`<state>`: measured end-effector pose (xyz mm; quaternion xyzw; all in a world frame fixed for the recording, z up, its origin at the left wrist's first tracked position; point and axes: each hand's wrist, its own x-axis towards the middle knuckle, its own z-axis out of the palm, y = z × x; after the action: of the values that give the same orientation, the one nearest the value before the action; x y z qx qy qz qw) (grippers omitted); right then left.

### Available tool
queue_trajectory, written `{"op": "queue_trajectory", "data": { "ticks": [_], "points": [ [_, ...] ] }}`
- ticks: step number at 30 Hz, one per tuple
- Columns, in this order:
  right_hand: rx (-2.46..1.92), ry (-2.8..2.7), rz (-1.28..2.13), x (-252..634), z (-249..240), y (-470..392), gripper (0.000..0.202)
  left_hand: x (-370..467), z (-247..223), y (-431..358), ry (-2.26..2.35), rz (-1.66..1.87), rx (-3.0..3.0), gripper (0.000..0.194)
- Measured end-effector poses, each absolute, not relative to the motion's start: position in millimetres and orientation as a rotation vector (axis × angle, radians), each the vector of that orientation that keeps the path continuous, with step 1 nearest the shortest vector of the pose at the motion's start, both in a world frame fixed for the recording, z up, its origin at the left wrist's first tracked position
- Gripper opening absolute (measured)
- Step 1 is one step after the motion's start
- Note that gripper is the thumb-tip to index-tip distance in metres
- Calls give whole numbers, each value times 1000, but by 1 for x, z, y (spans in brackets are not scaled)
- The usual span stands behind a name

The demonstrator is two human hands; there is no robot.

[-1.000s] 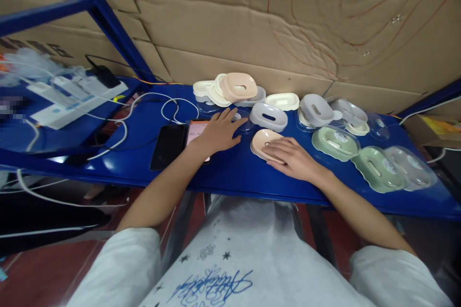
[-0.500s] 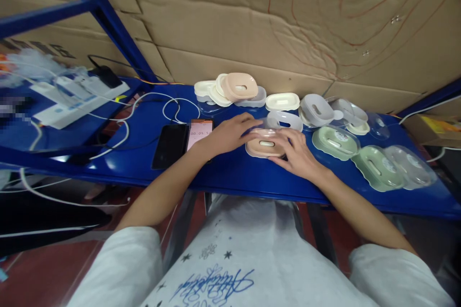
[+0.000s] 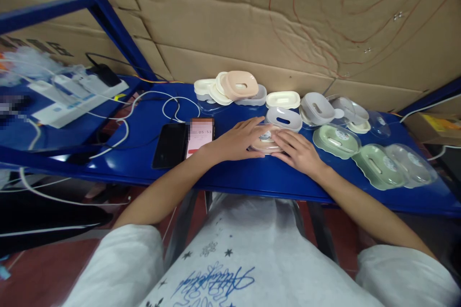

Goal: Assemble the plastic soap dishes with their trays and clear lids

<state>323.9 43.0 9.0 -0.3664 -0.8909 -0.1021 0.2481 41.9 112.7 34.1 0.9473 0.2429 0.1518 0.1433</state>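
Note:
A peach soap dish (image 3: 265, 139) with a clear lid over it lies on the blue tabletop in front of me. A round sticker shows on the lid. My left hand (image 3: 240, 140) wraps the dish's left side, fingers over the lid and thumb low at the front edge. From the right, my right hand (image 3: 298, 151) grips the same dish, its fingers lying across the lid. Much of the dish is hidden under the fingers. Just behind it sits a pale grey dish insert (image 3: 290, 125) with an oval slot.
Lidded green soap dishes (image 3: 336, 141) and a clear-lidded grey one (image 3: 410, 165) stand to the right. Along the cardboard wall lie a peach insert (image 3: 248, 87), a cream tray (image 3: 283, 100) and grey parts (image 3: 317, 109). Two phones (image 3: 171, 146), cables and a power strip (image 3: 79, 105) lie left.
The clear lid, held tilted at the dish's back edge before, now covers the peach dish. My left hand has come down and forward around its left side; my right hand has moved onto the lid.

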Motion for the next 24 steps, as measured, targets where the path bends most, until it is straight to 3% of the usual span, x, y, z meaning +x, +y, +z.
{"op": "queue_trajectory", "data": {
  "ticks": [8,24],
  "points": [
    [-1030,-2517,-149,345,17,51,63,49,27,110,683,514,2697,76],
    [-964,-2534,-154,341,4,48,79,46,30,100,881,278,2803,89]
  ]
}}
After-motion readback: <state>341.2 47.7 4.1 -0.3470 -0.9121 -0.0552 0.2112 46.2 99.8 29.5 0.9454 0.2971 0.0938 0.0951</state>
